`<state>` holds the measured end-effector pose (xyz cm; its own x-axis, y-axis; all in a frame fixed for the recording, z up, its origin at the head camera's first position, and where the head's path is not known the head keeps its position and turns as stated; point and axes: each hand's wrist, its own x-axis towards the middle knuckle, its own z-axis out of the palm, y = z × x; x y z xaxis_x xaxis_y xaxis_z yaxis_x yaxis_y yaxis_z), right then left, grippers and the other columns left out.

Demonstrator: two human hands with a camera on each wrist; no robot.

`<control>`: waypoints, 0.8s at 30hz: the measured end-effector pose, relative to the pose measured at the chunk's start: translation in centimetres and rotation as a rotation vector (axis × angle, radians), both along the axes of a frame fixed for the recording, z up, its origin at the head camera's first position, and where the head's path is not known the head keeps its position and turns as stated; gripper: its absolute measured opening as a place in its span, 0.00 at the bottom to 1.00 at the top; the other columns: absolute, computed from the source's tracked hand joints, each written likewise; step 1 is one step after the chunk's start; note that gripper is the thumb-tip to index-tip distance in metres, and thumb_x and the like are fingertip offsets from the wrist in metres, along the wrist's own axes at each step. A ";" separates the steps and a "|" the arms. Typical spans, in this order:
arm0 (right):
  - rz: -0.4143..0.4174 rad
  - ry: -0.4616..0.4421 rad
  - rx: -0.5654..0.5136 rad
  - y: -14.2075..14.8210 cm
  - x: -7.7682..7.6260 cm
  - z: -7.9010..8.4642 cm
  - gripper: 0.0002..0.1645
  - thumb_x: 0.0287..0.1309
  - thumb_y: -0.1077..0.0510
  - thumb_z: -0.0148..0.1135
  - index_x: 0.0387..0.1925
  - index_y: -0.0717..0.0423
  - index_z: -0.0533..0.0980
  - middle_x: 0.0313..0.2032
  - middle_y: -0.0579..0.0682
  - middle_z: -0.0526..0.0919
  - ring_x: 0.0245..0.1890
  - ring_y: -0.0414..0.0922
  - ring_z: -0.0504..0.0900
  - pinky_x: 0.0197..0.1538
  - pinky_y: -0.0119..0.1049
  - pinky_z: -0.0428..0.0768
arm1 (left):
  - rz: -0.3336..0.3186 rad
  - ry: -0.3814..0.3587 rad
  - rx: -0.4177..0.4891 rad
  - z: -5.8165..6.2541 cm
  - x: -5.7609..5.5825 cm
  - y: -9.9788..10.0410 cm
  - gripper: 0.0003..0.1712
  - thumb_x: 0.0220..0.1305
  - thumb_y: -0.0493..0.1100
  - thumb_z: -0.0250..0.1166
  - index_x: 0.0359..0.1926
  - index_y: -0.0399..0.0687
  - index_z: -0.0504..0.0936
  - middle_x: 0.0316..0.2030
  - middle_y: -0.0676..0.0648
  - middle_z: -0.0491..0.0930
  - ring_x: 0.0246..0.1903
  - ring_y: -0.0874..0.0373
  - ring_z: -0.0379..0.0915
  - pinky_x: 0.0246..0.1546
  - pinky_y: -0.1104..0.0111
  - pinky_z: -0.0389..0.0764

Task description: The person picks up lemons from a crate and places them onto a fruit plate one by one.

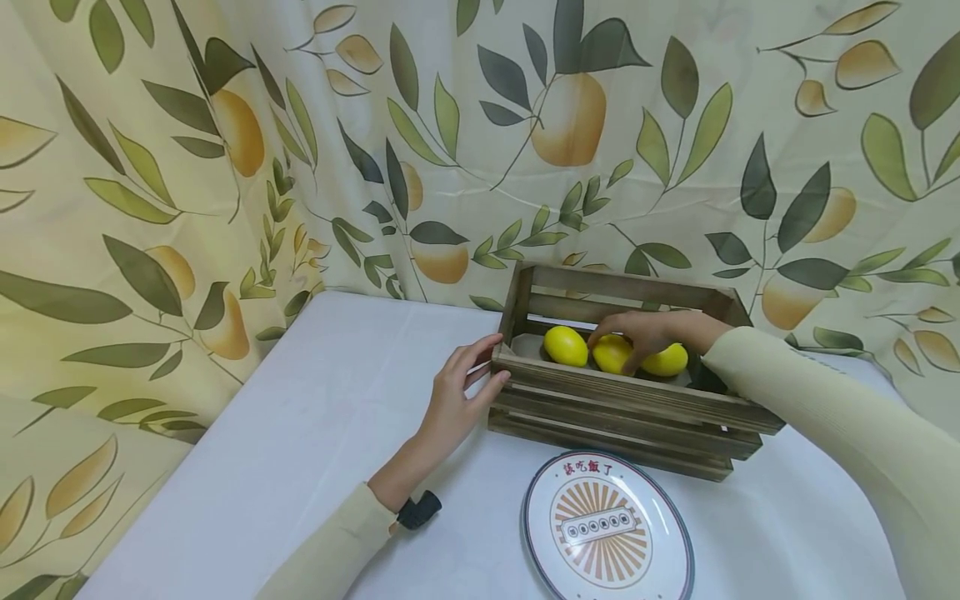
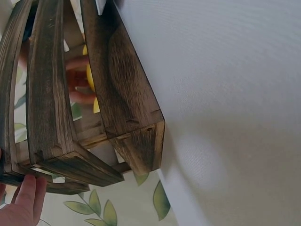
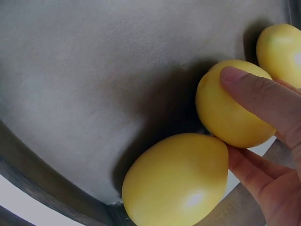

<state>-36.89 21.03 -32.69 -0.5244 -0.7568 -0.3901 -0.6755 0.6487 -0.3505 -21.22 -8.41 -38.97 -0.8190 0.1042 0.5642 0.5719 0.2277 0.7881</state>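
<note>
A slatted wooden crate (image 1: 600,392) stands on the white table with three yellow lemons in it. My left hand (image 1: 453,396) grips the crate's left front corner, thumb at the front slat and fingers by the end. In the left wrist view two fingers (image 2: 29,195) touch the end slats. Inside the crate, my right hand (image 1: 648,333) pinches the middle lemon (image 3: 218,110), with the thumb on top of it. The left lemon (image 1: 566,346) and right lemon (image 1: 667,360) lie on either side. The far fingertips are hidden behind the middle lemon.
A round white plate (image 1: 663,533) with an orange sunburst and red characters lies in front of the crate. Behind rises a curtain (image 1: 480,192) printed with leaves and fruit. The white tabletop (image 1: 300,433) extends to the left. A black band (image 1: 418,510) circles the left wrist.
</note>
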 end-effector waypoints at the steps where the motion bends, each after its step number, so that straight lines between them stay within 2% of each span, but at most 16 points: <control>1: 0.006 0.003 0.000 0.0 0.0 0.0 0.34 0.49 0.62 0.75 0.59 0.62 0.73 0.59 0.64 0.71 0.59 0.62 0.69 0.60 0.61 0.74 | -0.001 0.002 -0.002 0.0 0.0 0.0 0.27 0.64 0.34 0.65 0.65 0.41 0.72 0.54 0.38 0.73 0.56 0.46 0.74 0.59 0.64 0.78; 6: 0.021 0.002 -0.010 0.1 -0.2 0.0 0.35 0.47 0.61 0.76 0.58 0.60 0.75 0.59 0.63 0.71 0.58 0.62 0.70 0.58 0.60 0.76 | -0.006 -0.001 -0.008 0.0 0.1 -0.1 0.28 0.65 0.34 0.65 0.65 0.42 0.71 0.54 0.38 0.72 0.57 0.46 0.73 0.59 0.67 0.77; 12: 0.003 -0.037 -0.042 0.2 -0.2 0.0 0.34 0.49 0.62 0.75 0.59 0.61 0.74 0.61 0.66 0.70 0.59 0.64 0.68 0.56 0.59 0.79 | -0.007 0.005 -0.011 -0.1 0.0 -0.2 0.28 0.65 0.34 0.65 0.65 0.41 0.71 0.54 0.38 0.72 0.57 0.46 0.74 0.59 0.66 0.77; 19: -0.017 -0.058 -0.031 0.3 -0.6 0.1 0.36 0.49 0.60 0.75 0.61 0.59 0.73 0.62 0.65 0.68 0.61 0.62 0.68 0.58 0.60 0.77 | -0.015 0.016 -0.015 -0.1 -0.1 -0.3 0.27 0.65 0.34 0.65 0.65 0.41 0.71 0.54 0.38 0.72 0.57 0.46 0.74 0.59 0.70 0.77; 24: -0.016 -0.070 -0.051 0.3 -0.5 0.5 0.36 0.50 0.61 0.75 0.61 0.59 0.73 0.63 0.65 0.68 0.60 0.61 0.69 0.58 0.59 0.78 | -0.007 0.011 -0.012 -0.1 -0.1 -0.2 0.27 0.65 0.34 0.64 0.65 0.41 0.71 0.54 0.38 0.73 0.57 0.46 0.74 0.58 0.68 0.77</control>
